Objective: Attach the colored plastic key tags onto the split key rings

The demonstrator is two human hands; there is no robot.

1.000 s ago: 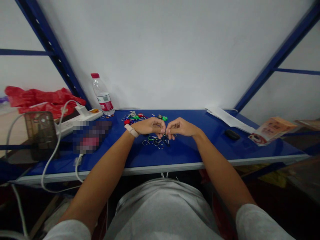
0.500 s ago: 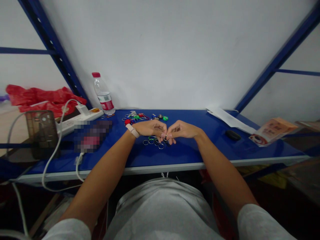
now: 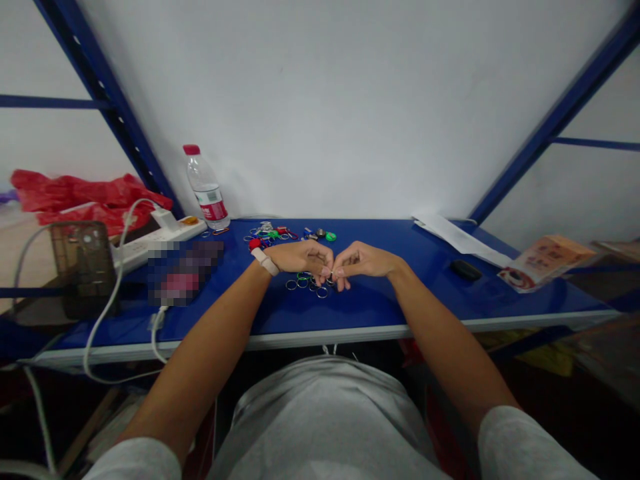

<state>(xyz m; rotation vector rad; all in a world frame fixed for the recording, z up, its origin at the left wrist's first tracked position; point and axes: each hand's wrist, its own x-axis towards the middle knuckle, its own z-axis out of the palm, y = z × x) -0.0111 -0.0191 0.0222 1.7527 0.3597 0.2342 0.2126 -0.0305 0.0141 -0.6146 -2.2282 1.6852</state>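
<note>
Above the middle of the blue table, my left hand [image 3: 311, 257] and my right hand [image 3: 361, 261] meet at the fingertips. Both are closed in a pinch on a small metal ring between them, which the fingers mostly cover. Just below lie several metal split rings [image 3: 322, 292] on the tabletop, partly hidden by my left hand. Behind my left wrist sits a pile of colourful keychains and small carabiners [image 3: 273, 233], with a red piece [image 3: 255, 245] beside the wristband. A green round piece [image 3: 331, 237] lies a little farther right.
A water bottle [image 3: 209, 190] stands at the back left, near a white power strip [image 3: 145, 245] and a phone-like object [image 3: 187, 273] with a cable. To the right are papers [image 3: 460, 241], a small black case [image 3: 465, 270] and an orange-white packet [image 3: 545, 263].
Both hands stay together in almost the same place. My right fingers shift very slightly at the pinch; the things on the table have not moved.
</note>
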